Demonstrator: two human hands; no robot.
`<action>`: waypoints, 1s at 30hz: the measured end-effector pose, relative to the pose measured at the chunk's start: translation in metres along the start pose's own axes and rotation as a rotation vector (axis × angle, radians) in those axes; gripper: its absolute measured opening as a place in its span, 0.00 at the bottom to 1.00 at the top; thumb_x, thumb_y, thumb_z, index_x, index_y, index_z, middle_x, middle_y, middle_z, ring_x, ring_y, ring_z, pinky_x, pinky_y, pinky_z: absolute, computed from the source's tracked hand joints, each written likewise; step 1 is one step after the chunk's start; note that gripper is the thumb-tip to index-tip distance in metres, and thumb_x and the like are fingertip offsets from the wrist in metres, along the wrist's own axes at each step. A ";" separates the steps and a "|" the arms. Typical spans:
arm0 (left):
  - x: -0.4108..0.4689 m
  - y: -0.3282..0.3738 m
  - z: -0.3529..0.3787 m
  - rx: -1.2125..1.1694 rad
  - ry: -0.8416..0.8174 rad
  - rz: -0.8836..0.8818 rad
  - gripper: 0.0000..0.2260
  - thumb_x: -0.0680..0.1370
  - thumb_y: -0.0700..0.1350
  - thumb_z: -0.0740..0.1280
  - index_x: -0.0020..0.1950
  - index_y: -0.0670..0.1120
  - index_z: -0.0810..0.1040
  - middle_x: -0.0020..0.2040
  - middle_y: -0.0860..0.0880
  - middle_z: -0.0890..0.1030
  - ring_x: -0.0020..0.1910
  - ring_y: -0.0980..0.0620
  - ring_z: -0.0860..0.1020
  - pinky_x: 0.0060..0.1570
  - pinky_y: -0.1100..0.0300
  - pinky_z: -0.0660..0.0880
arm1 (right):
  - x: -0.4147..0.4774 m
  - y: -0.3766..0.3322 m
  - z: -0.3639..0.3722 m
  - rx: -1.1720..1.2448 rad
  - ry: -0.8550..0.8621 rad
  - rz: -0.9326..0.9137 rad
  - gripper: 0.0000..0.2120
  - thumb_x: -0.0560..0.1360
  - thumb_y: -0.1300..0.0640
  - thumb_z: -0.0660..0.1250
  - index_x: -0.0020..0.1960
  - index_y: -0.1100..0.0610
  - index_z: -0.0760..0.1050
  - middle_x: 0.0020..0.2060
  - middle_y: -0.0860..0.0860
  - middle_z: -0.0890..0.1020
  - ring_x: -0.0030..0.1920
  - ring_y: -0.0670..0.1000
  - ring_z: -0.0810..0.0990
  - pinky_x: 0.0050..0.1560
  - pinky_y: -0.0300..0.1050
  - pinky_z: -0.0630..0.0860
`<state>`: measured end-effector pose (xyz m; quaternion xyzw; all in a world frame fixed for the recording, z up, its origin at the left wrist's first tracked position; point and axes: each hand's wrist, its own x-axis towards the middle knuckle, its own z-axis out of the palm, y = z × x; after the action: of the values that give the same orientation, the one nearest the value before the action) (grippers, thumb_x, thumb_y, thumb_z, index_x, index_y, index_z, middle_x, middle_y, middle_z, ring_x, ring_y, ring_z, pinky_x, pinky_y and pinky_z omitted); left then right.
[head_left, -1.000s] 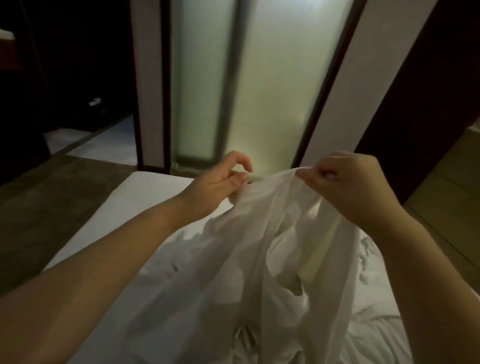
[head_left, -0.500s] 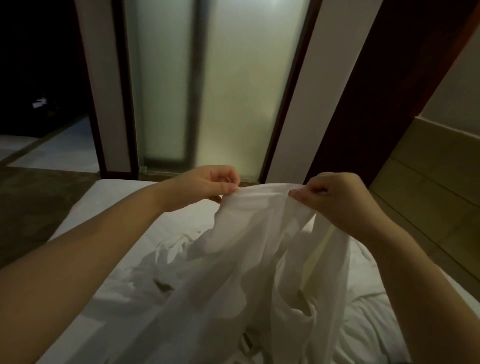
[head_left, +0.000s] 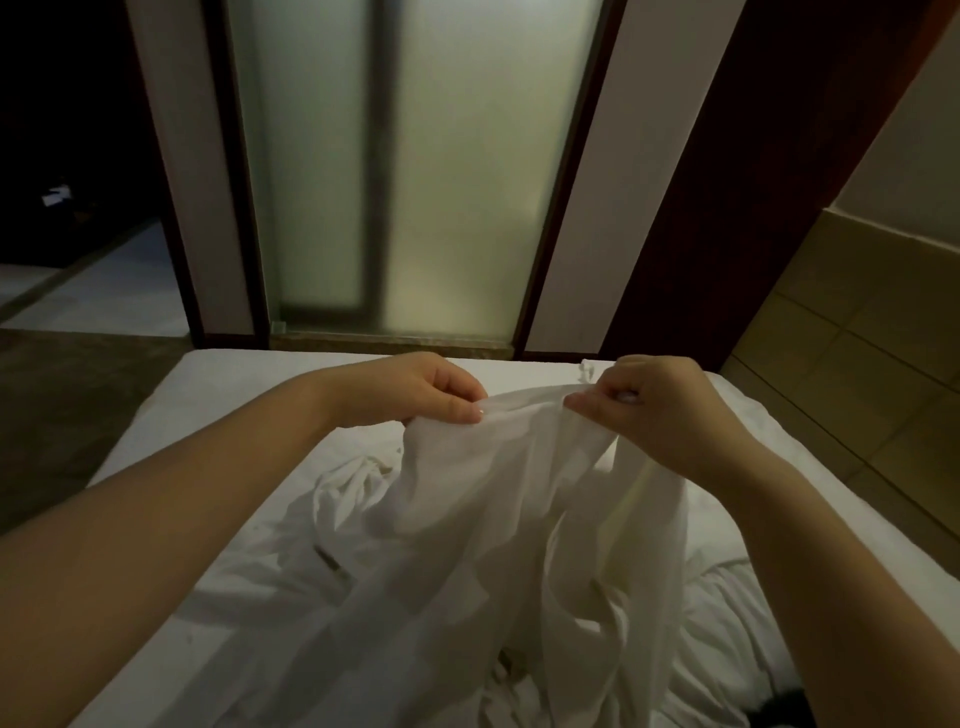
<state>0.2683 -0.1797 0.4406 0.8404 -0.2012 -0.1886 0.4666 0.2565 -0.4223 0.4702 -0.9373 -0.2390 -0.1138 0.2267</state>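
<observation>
A thin white cloth (head_left: 498, 519), like a bed cover or pillowcase, hangs in loose folds above a white bed (head_left: 218, 415). My left hand (head_left: 410, 387) pinches its top edge on the left. My right hand (head_left: 660, 405) grips the same edge a short way to the right, fingers curled round the fabric. Between the two hands the edge is stretched nearly level. The lower part of the cloth trails down onto the crumpled sheet and out of view at the bottom.
A frosted glass door (head_left: 415, 171) in a dark frame stands just beyond the bed's far edge. Dark carpet (head_left: 72, 415) lies to the left. A tan panelled wall (head_left: 857, 364) runs along the bed's right side.
Both hands have come lower and a little further apart along the cloth's edge. The view has tilted and shifted right, showing more of the bed and right wall.
</observation>
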 end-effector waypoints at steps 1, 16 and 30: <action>-0.001 0.002 0.000 -0.026 -0.020 0.002 0.07 0.78 0.44 0.63 0.48 0.51 0.81 0.43 0.56 0.82 0.45 0.56 0.81 0.43 0.64 0.77 | -0.002 0.000 -0.001 -0.001 -0.004 0.001 0.14 0.72 0.48 0.69 0.36 0.58 0.80 0.33 0.51 0.77 0.34 0.50 0.75 0.39 0.47 0.73; -0.012 0.014 0.019 0.183 -0.227 -0.092 0.05 0.79 0.40 0.62 0.46 0.46 0.77 0.31 0.58 0.77 0.28 0.58 0.71 0.32 0.65 0.68 | -0.022 -0.006 0.006 0.016 -0.073 0.000 0.10 0.72 0.48 0.69 0.38 0.53 0.80 0.33 0.44 0.77 0.35 0.45 0.75 0.37 0.37 0.72; -0.025 0.035 0.021 0.548 0.529 0.421 0.05 0.76 0.45 0.57 0.47 0.46 0.70 0.35 0.54 0.73 0.33 0.55 0.69 0.39 0.71 0.67 | -0.028 -0.001 -0.002 0.033 0.013 -0.021 0.16 0.73 0.47 0.68 0.39 0.60 0.82 0.35 0.54 0.80 0.36 0.50 0.76 0.42 0.47 0.74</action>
<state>0.2310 -0.1989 0.4639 0.8931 -0.2843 0.1930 0.2902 0.2314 -0.4331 0.4631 -0.9302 -0.2491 -0.1180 0.2425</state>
